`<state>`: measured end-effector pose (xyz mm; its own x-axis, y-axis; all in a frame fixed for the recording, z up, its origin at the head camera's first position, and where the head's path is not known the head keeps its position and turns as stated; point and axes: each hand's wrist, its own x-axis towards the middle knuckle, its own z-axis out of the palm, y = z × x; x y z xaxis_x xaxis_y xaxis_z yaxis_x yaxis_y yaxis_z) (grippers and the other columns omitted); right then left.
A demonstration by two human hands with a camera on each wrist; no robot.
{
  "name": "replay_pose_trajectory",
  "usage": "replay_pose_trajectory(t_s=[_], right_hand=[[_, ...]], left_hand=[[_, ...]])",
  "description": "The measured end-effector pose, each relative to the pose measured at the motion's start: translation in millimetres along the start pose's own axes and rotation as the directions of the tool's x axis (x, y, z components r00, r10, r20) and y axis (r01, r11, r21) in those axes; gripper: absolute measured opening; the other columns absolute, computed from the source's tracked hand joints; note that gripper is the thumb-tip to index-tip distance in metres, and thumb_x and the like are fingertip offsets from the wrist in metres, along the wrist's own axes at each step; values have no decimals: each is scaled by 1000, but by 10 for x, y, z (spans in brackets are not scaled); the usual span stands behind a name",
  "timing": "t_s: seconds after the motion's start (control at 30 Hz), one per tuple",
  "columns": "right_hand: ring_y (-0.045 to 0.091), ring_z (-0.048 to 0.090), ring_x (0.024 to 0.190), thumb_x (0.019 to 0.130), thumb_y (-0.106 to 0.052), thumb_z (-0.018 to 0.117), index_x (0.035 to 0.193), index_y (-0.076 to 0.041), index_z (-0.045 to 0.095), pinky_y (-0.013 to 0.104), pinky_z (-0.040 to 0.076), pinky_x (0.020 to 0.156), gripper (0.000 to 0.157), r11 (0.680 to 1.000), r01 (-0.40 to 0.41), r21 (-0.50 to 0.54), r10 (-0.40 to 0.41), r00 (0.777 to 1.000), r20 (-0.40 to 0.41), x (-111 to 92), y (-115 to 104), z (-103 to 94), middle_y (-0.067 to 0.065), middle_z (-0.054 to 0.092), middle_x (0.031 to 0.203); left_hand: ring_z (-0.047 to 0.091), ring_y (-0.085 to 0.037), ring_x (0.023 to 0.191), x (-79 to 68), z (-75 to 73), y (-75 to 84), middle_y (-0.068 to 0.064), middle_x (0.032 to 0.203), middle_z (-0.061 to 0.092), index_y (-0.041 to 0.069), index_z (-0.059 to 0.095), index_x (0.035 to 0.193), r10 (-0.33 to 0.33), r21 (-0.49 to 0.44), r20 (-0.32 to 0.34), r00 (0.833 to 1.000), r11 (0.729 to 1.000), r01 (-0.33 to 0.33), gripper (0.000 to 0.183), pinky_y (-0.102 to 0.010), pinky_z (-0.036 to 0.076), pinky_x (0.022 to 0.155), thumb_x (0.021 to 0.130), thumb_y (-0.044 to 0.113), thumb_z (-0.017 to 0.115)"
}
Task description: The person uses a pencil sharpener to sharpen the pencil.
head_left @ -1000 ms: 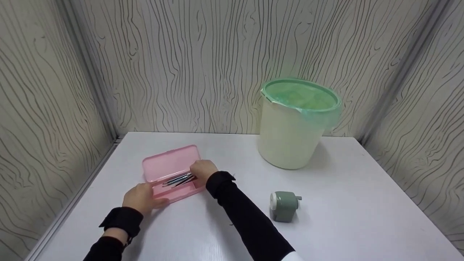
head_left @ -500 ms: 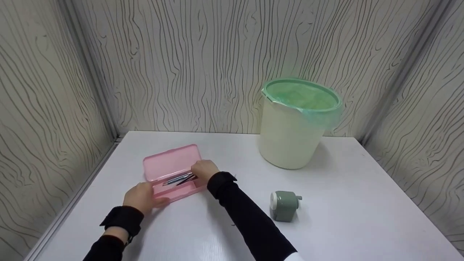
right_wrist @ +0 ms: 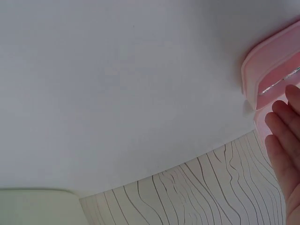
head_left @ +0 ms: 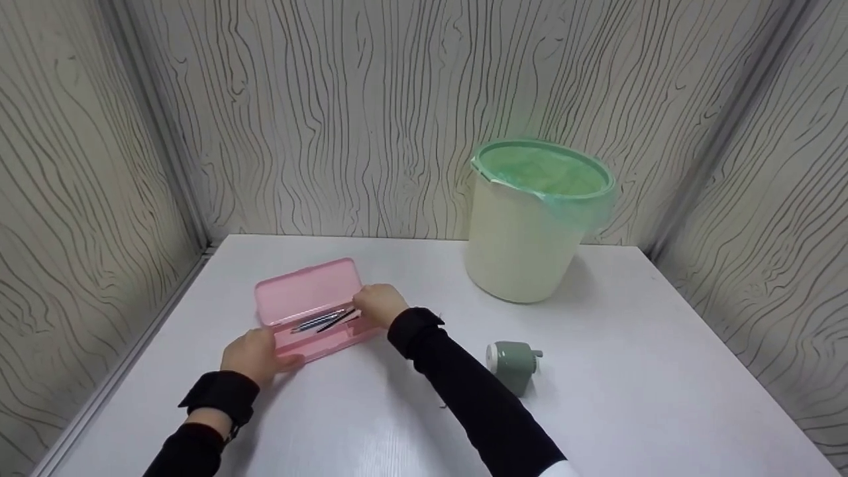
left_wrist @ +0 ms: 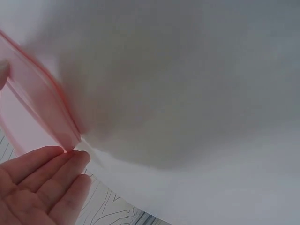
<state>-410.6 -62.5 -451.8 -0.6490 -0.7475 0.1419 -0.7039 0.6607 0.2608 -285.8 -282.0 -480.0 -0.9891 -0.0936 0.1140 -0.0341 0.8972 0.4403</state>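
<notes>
A pink pencil case lies on the table with its lid tipped back. Inside, several pencils lie along the hinge side, one dark pencil slanting across them. My left hand holds the case's left end, thumb along the front wall; in the left wrist view its fingers reach round the corner. Over the right end is my right hand, close to the dark pencil's upper end. In the right wrist view its fingers look loosely extended with nothing visible in them; its thumb is out of frame.
A green crank pencil sharpener stands right of my right forearm, partly hidden by the sleeve. A cream bin with a green liner stands at the back right of the white table. Wood-patterned walls enclose three sides.
My right hand has drawn slightly right, off the pencils, and the dark pencil now shows nearly its whole length in the case. The left hand keeps its hold. The head view has shifted slightly.
</notes>
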Motion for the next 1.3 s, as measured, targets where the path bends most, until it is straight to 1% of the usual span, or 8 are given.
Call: replay_pose_trajectory(t_s=[0.13, 0.37, 0.5, 0.63, 0.8, 0.9, 1.07, 1.3], right_hand=[[16, 75, 81, 90, -13, 75, 96, -15, 81, 28, 59, 72, 8, 999, -9, 32, 9, 1000, -15, -126, 36, -74, -1, 81, 92], [18, 76, 89, 91, -15, 76, 103, -11, 80, 29, 60, 79, 13, 995, 0, 101, -1, 1000, 0, -408, 159, -227, 2, 81, 99], [21, 75, 97, 90, -18, 79, 108, -7, 79, 32, 60, 86, 21, 986, -30, 161, 27, 999, 23, -590, 264, -332, 5, 80, 105], [26, 74, 104, 89, -18, 80, 114, -2, 76, 38, 59, 92, 30, 967, -72, 244, 61, 997, 52, -773, 384, -414, 11, 79, 111], [32, 71, 113, 87, -19, 82, 121, 2, 72, 44, 56, 99, 40, 924, -113, 366, 91, 993, 76, -1049, 527, -503, 16, 76, 120], [34, 69, 117, 87, -21, 82, 124, 1, 70, 46, 54, 102, 45, 909, -119, 399, 93, 992, 84, -1253, 614, -540, 17, 74, 124], [33, 67, 121, 87, -27, 82, 129, 0, 68, 46, 52, 105, 52, 893, -145, 426, 109, 988, 107, -1612, 763, -572, 15, 73, 128], [35, 67, 123, 85, -31, 84, 131, 3, 65, 48, 52, 106, 61, 874, -163, 457, 111, 984, 139, -2060, 947, -522, 18, 71, 130]], left_hand=[[48, -21, 63, 24, 12, 37, -7, 72, 60, -2, 66, 100, 11, 20, 10, 1000, 1000, -11, 50, -33, 36, 59, 78, 37, 88], [60, -28, 74, 4, 11, 163, -25, 97, 72, -11, 61, 117, 80, 118, -23, 997, 990, -77, 64, -46, 54, 72, 77, 30, 90], [67, -34, 86, 15, -2, 294, -30, 113, 70, -15, 57, 128, 114, 141, -29, 993, 984, -109, 73, -53, 57, 86, 78, 28, 89], [66, -35, 93, 45, 47, 471, -28, 119, 69, -9, 56, 134, 138, 114, -24, 990, 984, -134, 74, -54, 56, 94, 81, 31, 87], [62, -31, 99, 51, 182, 758, -19, 125, 69, 5, 54, 142, 201, 12, -52, 978, 980, -201, 78, -50, 54, 100, 79, 32, 89], [65, -30, 105, 25, 270, 961, -17, 132, 68, 6, 56, 143, 229, -41, -21, 973, 972, -230, 78, -49, 54, 104, 78, 33, 90], [64, -35, 128, -31, 445, 1243, -20, 139, 65, 1, 60, 138, 326, -52, -14, 945, 944, -326, 76, -49, 51, 108, 79, 39, 88], [66, -35, 126, -144, 648, 1495, -21, 136, 67, -1, 58, 139, 419, -81, -7, 908, 905, -419, 76, -47, 53, 105, 81, 40, 86]])
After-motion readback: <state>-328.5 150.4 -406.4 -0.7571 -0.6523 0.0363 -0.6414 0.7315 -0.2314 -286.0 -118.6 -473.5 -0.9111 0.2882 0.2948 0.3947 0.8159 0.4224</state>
